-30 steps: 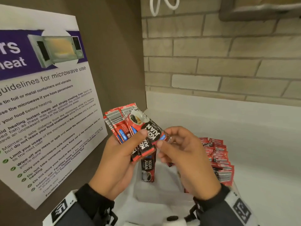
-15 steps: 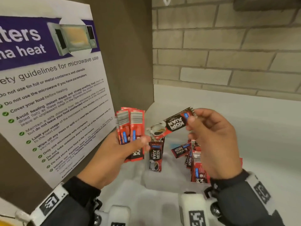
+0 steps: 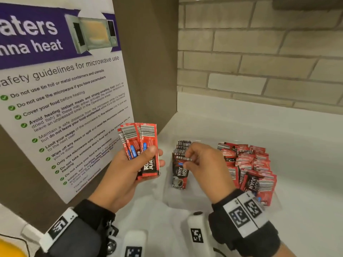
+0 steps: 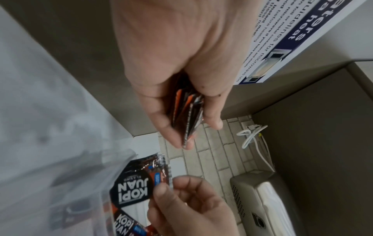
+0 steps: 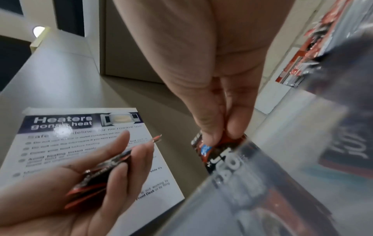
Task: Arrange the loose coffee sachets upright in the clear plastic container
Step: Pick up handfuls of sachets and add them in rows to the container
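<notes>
Red-and-black foil coffee sachets filled both hands at a white pantry counter (image 3: 232, 127). The left hand (image 3: 128, 169) gripped a fanned bundle of sachets (image 3: 143, 145), thumb pressed across the front and fingers curled behind, barcoded ends pointing up. The right hand (image 3: 202, 164) pinched the top edge of a single sachet (image 3: 179, 175) between thumb and fingertips, its long axis near vertical, its lower end down inside the clear plastic container (image 3: 174, 201). From the right wrist view, that pinch (image 5: 220, 127) sat just above the container's transparent wall (image 5: 252, 183), the sachet hanging below the fingers. Further right in the container, a packed row of sachets (image 3: 248, 164) stood mostly upright, some leaning; the pinched sachet stood apart from that row, on the container's left side.

The coming move appeared to turn on one relation: the sachet lay straight below the right fingertips, already aligned upright, so release would probably need only a short drop. With little beside it, it could tip once let go. The right hand was plainly nearer the container; the left hand hovered to the side, just clear of it, as a reserve. A microwave safety poster (image 3: 55, 89) leaned against the brown side panel.
</notes>
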